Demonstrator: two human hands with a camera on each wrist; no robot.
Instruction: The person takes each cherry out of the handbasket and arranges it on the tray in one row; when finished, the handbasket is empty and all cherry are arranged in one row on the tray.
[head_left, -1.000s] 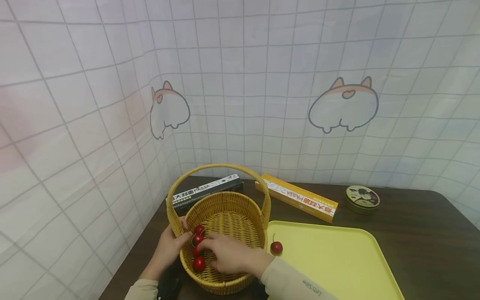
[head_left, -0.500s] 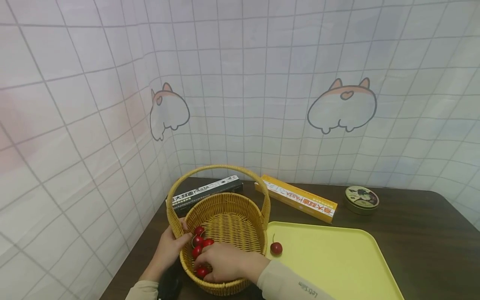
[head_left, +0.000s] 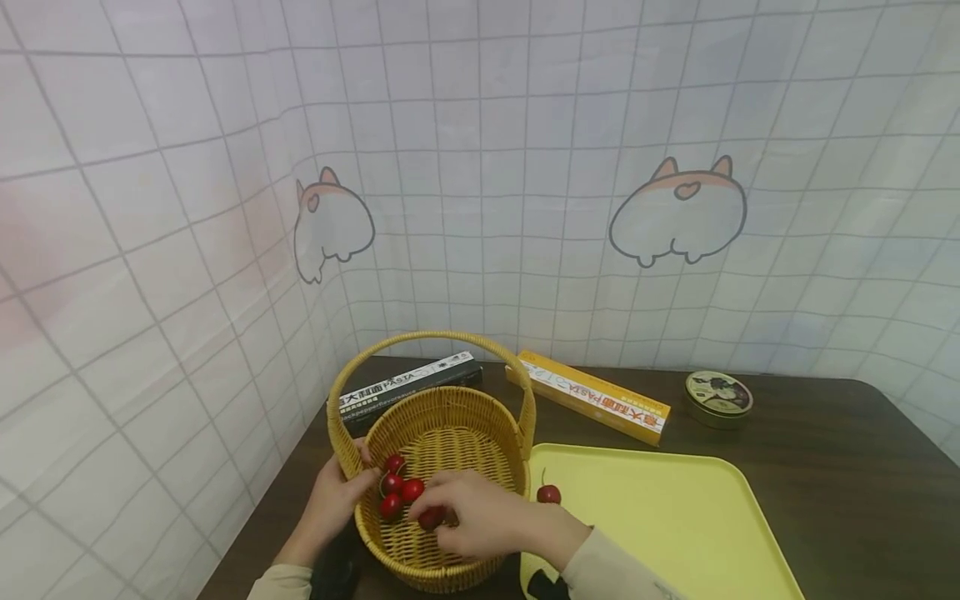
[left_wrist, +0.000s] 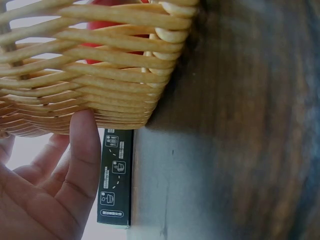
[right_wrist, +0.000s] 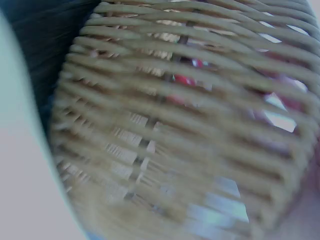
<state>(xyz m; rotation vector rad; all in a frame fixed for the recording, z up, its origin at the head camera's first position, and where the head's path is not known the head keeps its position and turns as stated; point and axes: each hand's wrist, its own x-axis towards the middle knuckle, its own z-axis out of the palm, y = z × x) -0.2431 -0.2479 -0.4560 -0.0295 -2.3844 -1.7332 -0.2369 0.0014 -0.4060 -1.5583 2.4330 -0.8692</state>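
Note:
A yellow wicker basket (head_left: 465,408) with a tall arched handle stands on the table. My left hand (head_left: 333,498) grips its left rim below the handle; in the left wrist view, fingers (left_wrist: 84,145) touch the outer weave. Several red cherries (head_left: 412,490) lie in the basket along its left side. Over the basket's front half, my right hand (head_left: 483,512) pinches a dark red cherry (head_left: 431,518) between thumb and fingers. The right wrist view shows blurred weave (right_wrist: 150,100) with red patches behind it; my right fingers are hidden there.
A yellow tray (head_left: 660,508) lies right of the basket, with one stemmed cherry (head_left: 549,493) at its left edge. Behind are a black pasta box (head_left: 408,387), an orange pasta box (head_left: 592,396) and a round tin (head_left: 718,400). A grid-patterned curtain (head_left: 480,208) hangs behind the table.
My right hand has shifted from the cherries at the basket's left to its front, then right and up, now with a cherry in its fingers. The left hand keeps its grip.

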